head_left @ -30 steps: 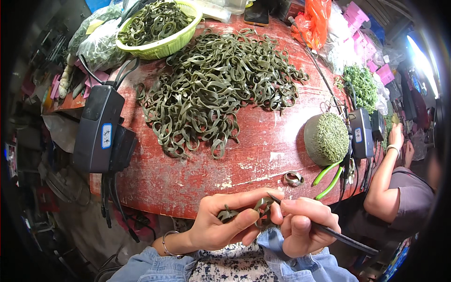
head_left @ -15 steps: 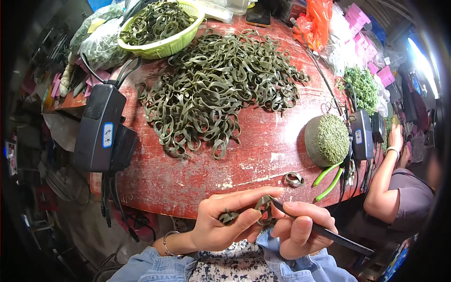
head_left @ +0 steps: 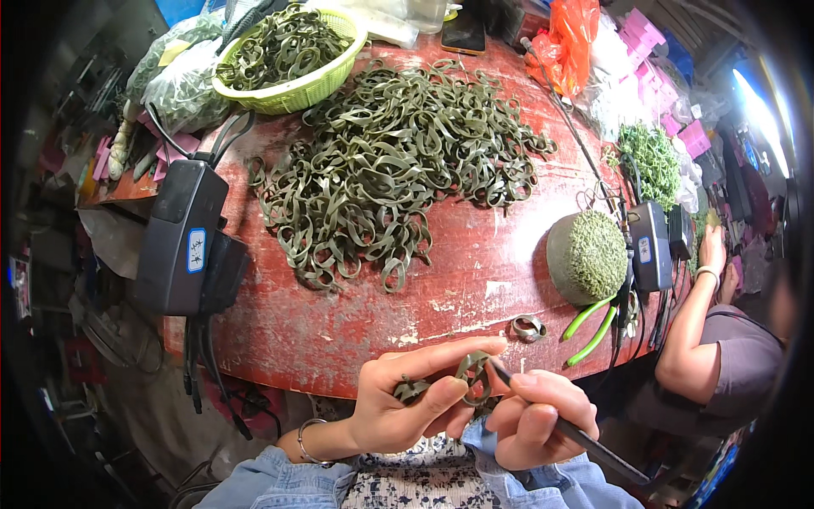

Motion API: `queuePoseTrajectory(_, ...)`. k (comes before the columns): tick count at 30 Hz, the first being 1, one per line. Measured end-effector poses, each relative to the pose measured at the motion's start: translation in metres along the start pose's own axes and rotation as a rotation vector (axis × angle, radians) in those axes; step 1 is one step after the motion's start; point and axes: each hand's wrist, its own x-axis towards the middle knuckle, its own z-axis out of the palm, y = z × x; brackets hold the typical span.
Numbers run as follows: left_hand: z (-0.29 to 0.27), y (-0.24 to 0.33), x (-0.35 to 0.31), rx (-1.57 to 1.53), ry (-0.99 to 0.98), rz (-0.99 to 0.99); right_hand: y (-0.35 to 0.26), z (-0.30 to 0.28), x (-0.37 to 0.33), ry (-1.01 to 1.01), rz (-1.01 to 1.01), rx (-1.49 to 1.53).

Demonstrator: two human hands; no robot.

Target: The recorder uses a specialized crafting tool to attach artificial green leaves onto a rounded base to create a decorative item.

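Just off the table's near edge, my left hand (head_left: pixel 386 411) pinches a dark green ring-shaped band (head_left: pixel 484 386) between thumb and fingers. More bands (head_left: pixel 411 390) of the same green are tucked in its palm. My right hand (head_left: pixel 543 420) is closed round a slim, dark, flat tool like a file (head_left: pixel 606 458). The tool's tip lies against or very close to the ring's upper right side; actual contact cannot be made out. Beyond my hands, a single metallic-looking ring (head_left: pixel 527 328) lies on the red table (head_left: pixel 373 327).
A large heap of green bands (head_left: pixel 381 161) covers the table's middle, with a green basket (head_left: pixel 292 93) of more behind. On the right stand a granule-topped grey block (head_left: pixel 589 254), green-handled pliers (head_left: pixel 589 331) and a black device (head_left: pixel 651 246). Another black device (head_left: pixel 182 237) is left. A co-worker's arm (head_left: pixel 691 339) is far right.
The tool has swung to a steeper slant, its rear end dropping down and left as my right hand turned slightly. The ring's opening shows more. My left hand stays nearly in place.
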Motion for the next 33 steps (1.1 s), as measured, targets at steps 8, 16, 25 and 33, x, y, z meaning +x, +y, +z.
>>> queuePoseTrajectory(8,-0.006,-0.002,-0.003,-0.066,0.067,-0.025,0.004,0.01,0.008,0.091,0.098,-0.098)
queuePoseTrajectory(16,-0.049,0.002,-0.008,-0.144,0.292,0.135,0.037,0.034,0.047,-0.178,-0.053,-0.395)
queuePoseTrajectory(25,-0.07,0.006,-0.011,-0.433,0.276,0.13,0.05,0.067,0.061,-0.538,-0.217,-0.712)
queuePoseTrajectory(33,-0.069,0.011,-0.012,-0.398,0.257,0.071,0.055,0.055,0.078,-0.671,-0.29,-0.887)
